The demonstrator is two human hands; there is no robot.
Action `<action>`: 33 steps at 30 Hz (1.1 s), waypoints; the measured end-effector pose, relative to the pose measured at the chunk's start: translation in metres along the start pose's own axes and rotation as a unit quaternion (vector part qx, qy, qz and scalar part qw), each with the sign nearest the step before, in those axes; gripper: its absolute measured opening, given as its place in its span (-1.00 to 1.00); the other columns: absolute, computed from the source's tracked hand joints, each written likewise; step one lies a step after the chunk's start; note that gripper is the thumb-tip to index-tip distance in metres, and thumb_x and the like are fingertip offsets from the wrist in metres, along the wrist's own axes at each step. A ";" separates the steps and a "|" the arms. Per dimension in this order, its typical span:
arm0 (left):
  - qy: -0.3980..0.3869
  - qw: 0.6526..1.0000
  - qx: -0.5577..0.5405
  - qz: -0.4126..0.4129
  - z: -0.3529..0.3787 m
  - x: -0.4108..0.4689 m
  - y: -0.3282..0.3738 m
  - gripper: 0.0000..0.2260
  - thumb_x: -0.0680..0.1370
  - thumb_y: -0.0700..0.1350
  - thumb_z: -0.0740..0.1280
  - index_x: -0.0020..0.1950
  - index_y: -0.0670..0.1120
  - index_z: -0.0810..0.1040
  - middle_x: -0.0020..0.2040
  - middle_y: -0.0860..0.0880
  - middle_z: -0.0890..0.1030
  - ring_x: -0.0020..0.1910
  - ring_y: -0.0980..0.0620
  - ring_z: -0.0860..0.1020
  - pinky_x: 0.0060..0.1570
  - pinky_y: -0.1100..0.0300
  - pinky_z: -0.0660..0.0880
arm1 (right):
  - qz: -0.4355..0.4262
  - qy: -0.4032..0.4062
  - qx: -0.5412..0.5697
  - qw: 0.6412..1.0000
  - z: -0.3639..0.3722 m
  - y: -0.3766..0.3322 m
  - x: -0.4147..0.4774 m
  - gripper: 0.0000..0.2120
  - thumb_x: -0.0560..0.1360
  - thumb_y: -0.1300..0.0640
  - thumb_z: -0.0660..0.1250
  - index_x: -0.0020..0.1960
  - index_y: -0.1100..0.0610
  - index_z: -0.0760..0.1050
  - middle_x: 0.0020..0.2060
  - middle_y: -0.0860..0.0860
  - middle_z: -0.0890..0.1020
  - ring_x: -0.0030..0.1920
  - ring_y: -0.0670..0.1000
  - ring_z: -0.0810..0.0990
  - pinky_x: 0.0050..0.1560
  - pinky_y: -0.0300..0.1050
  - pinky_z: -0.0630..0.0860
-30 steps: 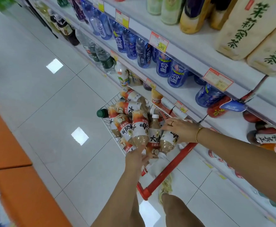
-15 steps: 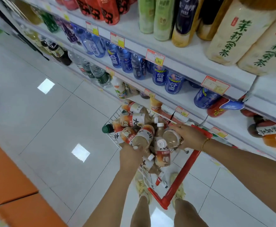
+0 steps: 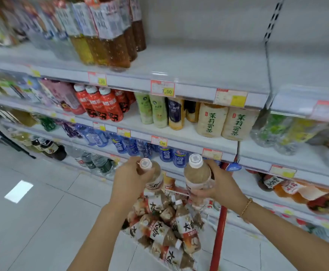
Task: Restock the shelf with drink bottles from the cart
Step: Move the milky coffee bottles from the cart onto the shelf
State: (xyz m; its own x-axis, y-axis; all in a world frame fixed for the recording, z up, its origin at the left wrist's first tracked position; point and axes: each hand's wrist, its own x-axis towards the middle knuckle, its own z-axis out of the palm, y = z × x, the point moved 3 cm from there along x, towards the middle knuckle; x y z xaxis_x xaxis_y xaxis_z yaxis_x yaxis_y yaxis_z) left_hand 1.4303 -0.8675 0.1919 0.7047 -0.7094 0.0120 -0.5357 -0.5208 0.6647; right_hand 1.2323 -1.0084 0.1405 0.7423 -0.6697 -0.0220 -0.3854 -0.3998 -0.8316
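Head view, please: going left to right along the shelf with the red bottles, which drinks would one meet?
Pink bottles → red bottles → pale green bottles → navy-labelled bottle → beige tea bottles.

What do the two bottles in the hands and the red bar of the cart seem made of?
Left-hand bottle and right-hand bottle: probably clear glossy plastic, as the brown drink shows through. Cart's red bar: likely painted metal, with a smooth, even red surface; uncertain.

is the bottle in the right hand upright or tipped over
Upright: the right hand grips the bottle round its lower body, with the white cap on top.
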 end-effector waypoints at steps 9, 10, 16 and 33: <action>0.258 0.911 -0.110 0.303 -0.155 0.001 0.146 -0.81 0.43 0.02 0.41 0.01 0.10 0.50 -0.23 0.16 0.54 -0.27 0.18 0.47 -0.28 0.42 0.39 | -0.156 0.200 0.033 0.967 -0.114 -0.159 -0.019 -0.35 0.08 -0.04 0.62 0.03 -0.20 0.33 -0.03 -0.39 0.55 -0.05 -0.36 0.54 -0.08 -0.52 0.44; 0.263 0.901 -0.117 0.325 -0.160 0.006 0.159 -0.79 0.44 0.03 0.40 0.04 0.06 0.52 -0.20 0.17 0.54 -0.27 0.18 0.47 -0.24 0.41 0.42 | -0.180 0.221 0.027 0.958 -0.128 -0.172 -0.016 -0.36 0.10 -0.02 0.61 0.03 -0.19 0.33 -0.03 -0.38 0.55 -0.06 -0.36 0.54 -0.07 -0.52 0.43; 0.234 0.882 -0.089 0.399 -0.135 0.066 0.215 -0.79 0.48 -0.14 0.41 0.08 -0.13 0.54 -0.07 -0.02 0.55 -0.17 0.12 0.46 -0.14 0.49 0.36 | -0.229 0.263 -0.064 0.935 -0.186 -0.184 0.044 -0.35 0.19 0.08 0.59 0.16 -0.11 0.34 -0.02 -0.15 0.57 -0.04 -0.17 0.52 -0.05 -0.49 0.39; 0.020 0.951 -0.215 0.220 -0.076 0.208 0.246 -0.63 0.49 -0.02 0.38 0.26 -0.07 0.44 0.15 -0.01 0.57 0.13 0.02 0.52 0.14 0.11 0.48 | -0.032 0.256 0.007 0.966 -0.216 -0.141 0.179 -0.43 0.30 0.02 0.53 0.20 0.15 0.39 0.12 0.06 0.60 0.02 -0.03 0.54 -0.04 -0.23 0.41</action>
State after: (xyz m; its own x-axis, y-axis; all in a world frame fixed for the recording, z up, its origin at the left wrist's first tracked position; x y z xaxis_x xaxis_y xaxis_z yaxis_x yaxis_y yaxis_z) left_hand 1.4803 -1.1066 0.4151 0.4779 -0.7903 0.3833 -0.5501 0.0709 0.8321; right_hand 1.3007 -1.2070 0.3735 0.3949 -0.8674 0.3027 -0.3375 -0.4435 -0.8303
